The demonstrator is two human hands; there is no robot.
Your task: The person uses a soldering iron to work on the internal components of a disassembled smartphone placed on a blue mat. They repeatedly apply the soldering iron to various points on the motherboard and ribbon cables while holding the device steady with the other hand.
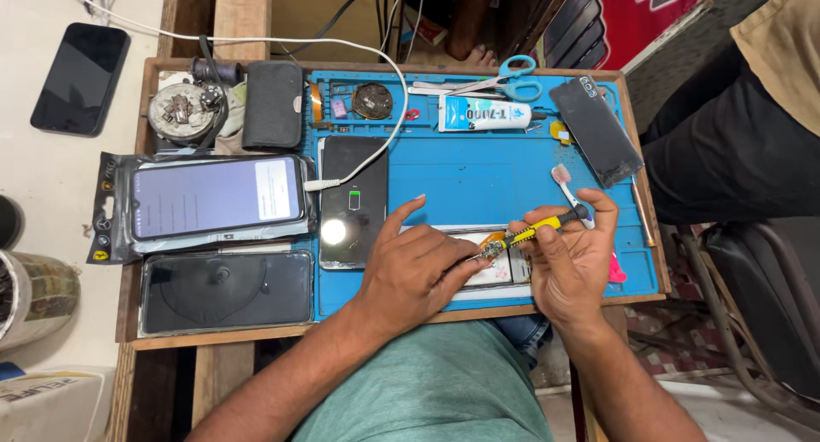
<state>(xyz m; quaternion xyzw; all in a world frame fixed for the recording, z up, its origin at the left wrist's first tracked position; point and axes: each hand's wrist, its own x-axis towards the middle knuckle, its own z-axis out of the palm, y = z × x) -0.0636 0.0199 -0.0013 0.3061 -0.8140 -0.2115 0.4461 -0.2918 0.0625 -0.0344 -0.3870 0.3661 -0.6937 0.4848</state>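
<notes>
Screwdriver (547,227) yellow-black, slim, pinched in right hand (571,267) grip; left hand (418,267) spread, pressing opened phone (495,271).

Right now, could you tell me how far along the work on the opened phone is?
Done: the opened phone lies with its insides exposed on the blue mat. In hand: the left hand steadies it while the right hand works a yellow screwdriver into it. Left: the dark back panel still lies apart; the glue tube lies beside the scissors.

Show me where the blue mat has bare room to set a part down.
Bare blue mat lies between the charging phone, glue tube and toothbrush. Crowded: the mat's top edge and around both hands, left and right.
</notes>
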